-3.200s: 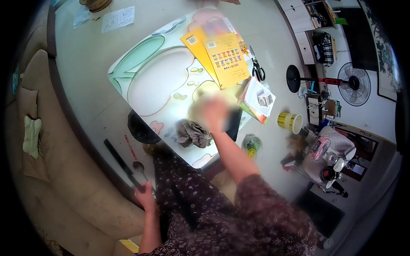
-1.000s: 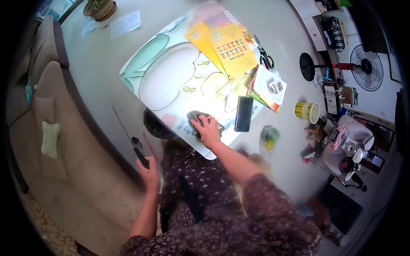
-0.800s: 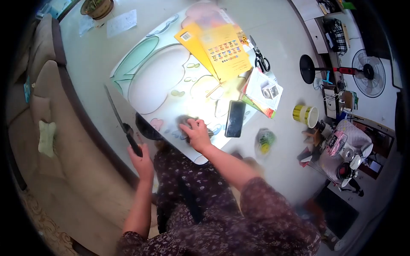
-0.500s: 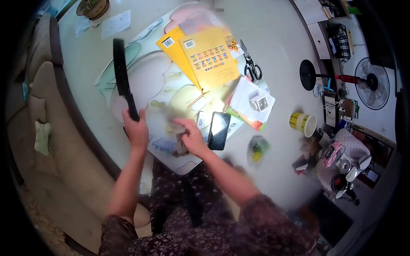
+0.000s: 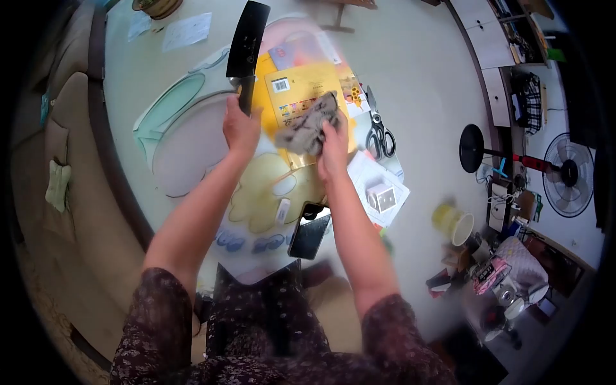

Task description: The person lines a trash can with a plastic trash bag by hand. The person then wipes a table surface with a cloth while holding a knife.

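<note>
My left hand (image 5: 242, 130) grips the dark handle of a black-bladed cleaver (image 5: 248, 40), its blade pointing away from me above the table. In my right hand (image 5: 333, 151) is a crumpled grey patterned cloth (image 5: 309, 126), held over the yellow booklets (image 5: 296, 82). The cloth and the cleaver are apart. Below my hands, a smartphone (image 5: 309, 232) lies on the table close to a small white object (image 5: 282, 210). Black-handled scissors (image 5: 381, 136) rest to the right of the booklets.
A small white box (image 5: 381, 198) sits on papers at the table's right side. Beyond stand a yellow bin (image 5: 454, 224) and a fan (image 5: 568, 174). A brown sofa (image 5: 83, 179) runs along the left. A potted plant (image 5: 157, 8) is at the far left.
Both hands have moved forward, away from my body. The cleaver has shifted up and right. My right hand, low near the phone before, now holds the grey cloth over the booklets.
</note>
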{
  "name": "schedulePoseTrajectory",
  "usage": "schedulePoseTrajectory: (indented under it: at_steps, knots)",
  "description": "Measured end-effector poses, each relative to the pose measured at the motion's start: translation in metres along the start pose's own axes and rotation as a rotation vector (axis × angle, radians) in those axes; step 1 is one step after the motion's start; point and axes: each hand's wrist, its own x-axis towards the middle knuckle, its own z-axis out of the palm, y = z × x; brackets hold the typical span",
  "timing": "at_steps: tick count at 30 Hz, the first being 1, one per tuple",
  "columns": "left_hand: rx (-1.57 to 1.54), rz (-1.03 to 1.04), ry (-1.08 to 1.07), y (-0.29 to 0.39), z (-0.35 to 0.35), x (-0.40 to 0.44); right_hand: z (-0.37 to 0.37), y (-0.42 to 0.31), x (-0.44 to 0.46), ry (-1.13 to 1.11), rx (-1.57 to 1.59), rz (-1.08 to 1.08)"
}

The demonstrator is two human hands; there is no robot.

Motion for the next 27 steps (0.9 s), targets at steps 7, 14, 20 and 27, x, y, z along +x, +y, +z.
schedulePoseTrajectory:
  at_steps: [7, 14, 20, 27]
  knots:
    - [0.025, -0.003, 0.028, 0.002, 0.026, 0.023, 0.036, 0.006, 0.035, -0.012, -1.131, -0.507]
    - [0.178, 0.000, 0.013, 0.011, 0.035, 0.037, 0.031, 0.014, 0.022, -0.272, -1.781, -0.581]
    - [0.240, -0.093, -0.049, 0.008, 0.045, 0.040, 0.013, 0.016, 0.019, -0.356, -1.684, -0.620]
    - [0.242, -0.129, -0.077, 0.010, 0.043, 0.038, -0.026, 0.033, -0.031, -0.385, -1.521, -0.694]
